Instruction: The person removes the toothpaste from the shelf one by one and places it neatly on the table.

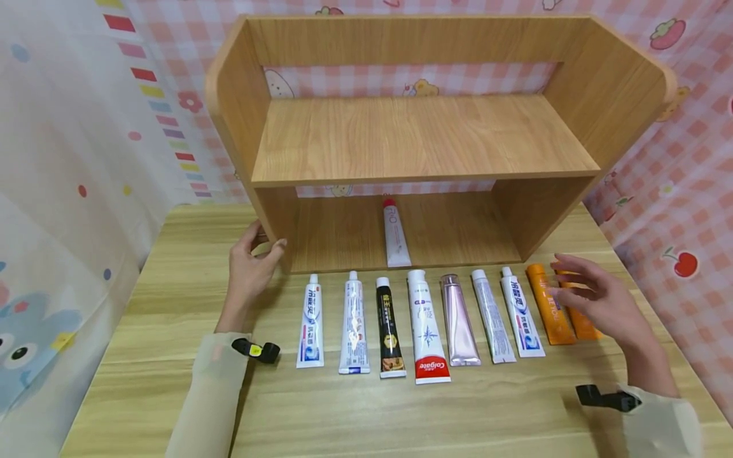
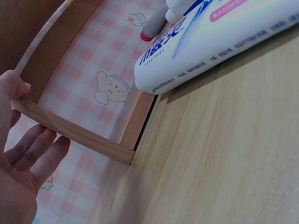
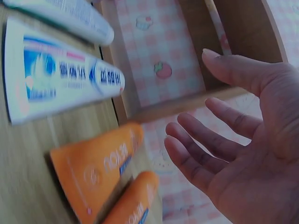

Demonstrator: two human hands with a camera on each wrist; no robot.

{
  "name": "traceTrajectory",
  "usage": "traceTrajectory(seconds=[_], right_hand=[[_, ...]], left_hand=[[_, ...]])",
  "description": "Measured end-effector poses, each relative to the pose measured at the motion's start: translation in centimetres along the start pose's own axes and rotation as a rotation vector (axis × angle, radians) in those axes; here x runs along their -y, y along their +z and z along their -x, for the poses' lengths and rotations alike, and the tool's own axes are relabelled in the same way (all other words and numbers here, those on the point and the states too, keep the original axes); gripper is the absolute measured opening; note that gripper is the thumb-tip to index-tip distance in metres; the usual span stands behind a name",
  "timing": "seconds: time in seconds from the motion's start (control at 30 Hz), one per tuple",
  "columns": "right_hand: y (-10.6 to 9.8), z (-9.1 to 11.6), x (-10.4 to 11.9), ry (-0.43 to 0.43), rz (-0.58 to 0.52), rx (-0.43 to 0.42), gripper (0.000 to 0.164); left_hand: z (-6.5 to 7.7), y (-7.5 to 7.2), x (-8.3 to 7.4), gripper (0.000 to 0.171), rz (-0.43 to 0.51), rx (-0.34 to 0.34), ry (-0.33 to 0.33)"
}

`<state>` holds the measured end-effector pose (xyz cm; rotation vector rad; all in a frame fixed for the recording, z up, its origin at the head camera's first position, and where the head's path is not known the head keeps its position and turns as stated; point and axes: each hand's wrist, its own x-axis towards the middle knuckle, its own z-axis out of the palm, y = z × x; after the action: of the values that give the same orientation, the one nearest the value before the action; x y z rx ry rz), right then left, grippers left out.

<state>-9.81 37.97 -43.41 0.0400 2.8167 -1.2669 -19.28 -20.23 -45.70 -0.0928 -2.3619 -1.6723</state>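
Note:
My left hand (image 1: 250, 264) holds the left side panel of a wooden shelf unit (image 1: 426, 137). In the left wrist view the thumb is on one face of the panel (image 2: 77, 130) and the fingers are on the other. My right hand (image 1: 604, 302) hovers beside two orange tubes (image 1: 551, 308), fingers spread and nothing in them. A row of toothpaste tubes lies before the shelf: a white-blue one (image 1: 311, 327) at the left end, a black one (image 1: 390, 331), a Colgate one (image 1: 427, 331) and a pink metallic one (image 1: 460, 324) among them.
Inside the lower compartment lies a pale tube (image 1: 396, 235) with a red cap. The unit stands on a wood-grain table (image 1: 321, 413). Patterned cloth (image 1: 687, 191) hangs behind and at both sides.

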Motion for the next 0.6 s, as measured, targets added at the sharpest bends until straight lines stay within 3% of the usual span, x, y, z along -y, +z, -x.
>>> traceTrajectory(seconds=[0.13, 0.2, 0.6], right_hand=[[0.7, -0.1, 1.1, -0.057, -0.036, 0.012, 0.071], [1.0, -0.2, 1.3, -0.076, -0.051, 0.016, 0.074], [3.0, -1.8, 4.1, -0.150, -0.135, 0.066, 0.084]], left_hand=[[0.6, -0.1, -2.1, 0.057, -0.011, 0.011, -0.016], [0.5, -0.1, -2.1, 0.057, -0.013, 0.013, -0.016], [-0.4, 0.1, 1.5, 0.057, -0.011, -0.008, 0.005]])
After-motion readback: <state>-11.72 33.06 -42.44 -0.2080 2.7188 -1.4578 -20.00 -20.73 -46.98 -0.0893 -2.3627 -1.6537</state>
